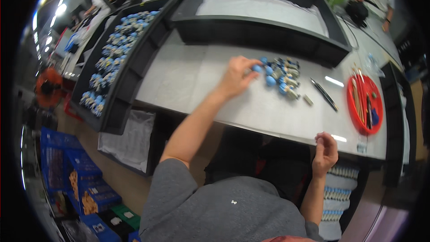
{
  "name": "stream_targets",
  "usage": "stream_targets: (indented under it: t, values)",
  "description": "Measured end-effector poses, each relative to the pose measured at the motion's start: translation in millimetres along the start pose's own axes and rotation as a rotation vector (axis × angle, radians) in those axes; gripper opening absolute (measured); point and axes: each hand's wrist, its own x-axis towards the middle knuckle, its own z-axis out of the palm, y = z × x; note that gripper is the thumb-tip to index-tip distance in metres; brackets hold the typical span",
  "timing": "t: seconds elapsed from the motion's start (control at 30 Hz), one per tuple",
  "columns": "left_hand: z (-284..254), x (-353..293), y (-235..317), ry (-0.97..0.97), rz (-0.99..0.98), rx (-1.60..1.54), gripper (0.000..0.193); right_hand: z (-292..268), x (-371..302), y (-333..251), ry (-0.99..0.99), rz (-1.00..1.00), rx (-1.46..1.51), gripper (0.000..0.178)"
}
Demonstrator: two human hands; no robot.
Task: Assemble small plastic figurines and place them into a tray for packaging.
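- Lying packed in the dark plastic tray (123,89) at left: small figurines (117,47) with round blue heads, individual outlines too small to make out.
- Left hand (236,78): thumb and forefinger pinched on a smooth blue-headed piece (257,68), just left of the cluster; its lower part is hard to make out.
- Figurine cluster (290,75), on the smooth white tabletop (183,76): blue, cream and dark parts, lying close together; separate pieces difficult to distinguish.
- Far side: larger dark tray (260,31), straight-walled, with a wrinkled white liner (264,9).
- Right of the cluster: small greyish block (308,100) and slim black pen (323,94).
- Right hand (326,153), near table edge: fingers curled toward the thumb; cannot tell whether anything is held.
- Right: red oval basket (350,107) containing slender brushes (358,94).
- Below, near right: rows of figurines (337,193), partly hidden by the forearm.
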Motion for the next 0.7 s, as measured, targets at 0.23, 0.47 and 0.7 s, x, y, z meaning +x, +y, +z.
stream_targets:
  t: [0.23, 0.47, 0.7]
  values:
    - [51, -59, 55, -0.114, -0.474, -1.198, 0.025, 90, 31, -9, -0.283, 0.098, 0.26, 0.037]
    - [63, -59, 47, -0.082, -0.596, -1.272, 0.026, 96, 34, 17, -0.336, 0.318, 0.368, 0.027]
    - [60, -52, 38, 0.057, -0.671, -1.284, 0.023, 103, 46, 15, -0.372, 0.38, 0.448, 0.036]
